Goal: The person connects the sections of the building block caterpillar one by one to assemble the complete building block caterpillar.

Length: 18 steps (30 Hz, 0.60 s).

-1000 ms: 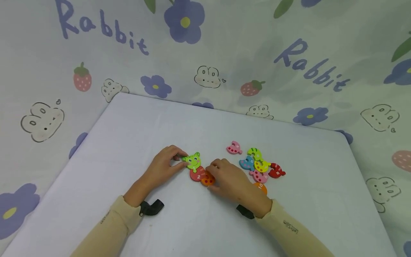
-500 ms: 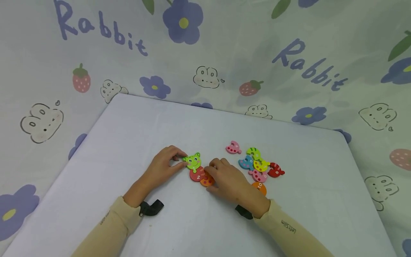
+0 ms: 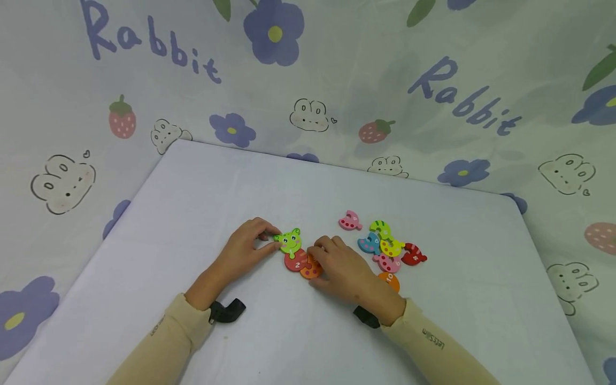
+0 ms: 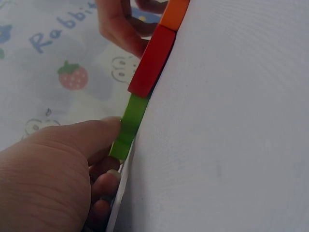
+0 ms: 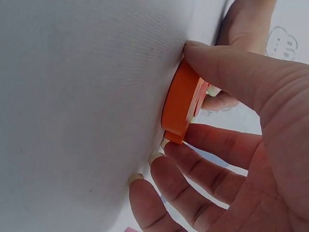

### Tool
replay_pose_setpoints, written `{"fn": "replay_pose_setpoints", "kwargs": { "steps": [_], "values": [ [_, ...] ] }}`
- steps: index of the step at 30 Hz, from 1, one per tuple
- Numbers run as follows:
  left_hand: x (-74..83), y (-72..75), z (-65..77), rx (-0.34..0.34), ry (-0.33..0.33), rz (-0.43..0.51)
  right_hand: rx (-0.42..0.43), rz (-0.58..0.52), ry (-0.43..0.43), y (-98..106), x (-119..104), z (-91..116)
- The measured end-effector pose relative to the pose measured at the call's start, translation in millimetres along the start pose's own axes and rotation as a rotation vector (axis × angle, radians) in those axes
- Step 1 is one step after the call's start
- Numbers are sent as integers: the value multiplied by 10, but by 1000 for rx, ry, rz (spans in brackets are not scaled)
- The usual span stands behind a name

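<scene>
One white desk [image 3: 240, 187] carries all. On it, the left hand [image 3: 243, 246] pinches the green head piece [image 3: 290, 241], the right hand [image 3: 348, 270] pinches the orange piece [image 3: 310, 271]. Between, touching both, lies the red piece [image 3: 292, 261]; we judge that uneven pushing could unhook it. The right fingers [image 5: 212, 169] partly cover the orange piece, so we cannot tell if it is fully joined.

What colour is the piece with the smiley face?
Bright green. The smiley-face piece shows best in the head view.

Seen remotely, a white-covered table [image 3: 231, 187] meets a "Rabbit"-lettered cloth backdrop [image 3: 356, 64] in what I take for a makeshift studio.
</scene>
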<state>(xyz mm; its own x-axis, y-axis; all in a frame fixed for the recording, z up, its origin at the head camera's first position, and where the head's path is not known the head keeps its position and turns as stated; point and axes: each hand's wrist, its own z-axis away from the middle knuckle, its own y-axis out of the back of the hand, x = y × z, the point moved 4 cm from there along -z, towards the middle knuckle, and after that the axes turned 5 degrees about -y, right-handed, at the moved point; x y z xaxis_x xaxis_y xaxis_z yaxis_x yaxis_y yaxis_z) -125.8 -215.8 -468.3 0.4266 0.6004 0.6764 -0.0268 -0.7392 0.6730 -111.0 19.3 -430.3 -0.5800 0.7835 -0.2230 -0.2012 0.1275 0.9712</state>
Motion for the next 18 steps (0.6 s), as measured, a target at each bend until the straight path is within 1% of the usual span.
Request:
{"fn": "replay_pose_setpoints", "kwargs": {
  "steps": [9, 18],
  "values": [
    [-6, -8, -1, 0, 1, -8, -1, 7, -12, -9, -20, -5],
    [7, -4, 1, -8, 19, -21, 41, 52, -8, -27, -77, -17]
  ]
}}
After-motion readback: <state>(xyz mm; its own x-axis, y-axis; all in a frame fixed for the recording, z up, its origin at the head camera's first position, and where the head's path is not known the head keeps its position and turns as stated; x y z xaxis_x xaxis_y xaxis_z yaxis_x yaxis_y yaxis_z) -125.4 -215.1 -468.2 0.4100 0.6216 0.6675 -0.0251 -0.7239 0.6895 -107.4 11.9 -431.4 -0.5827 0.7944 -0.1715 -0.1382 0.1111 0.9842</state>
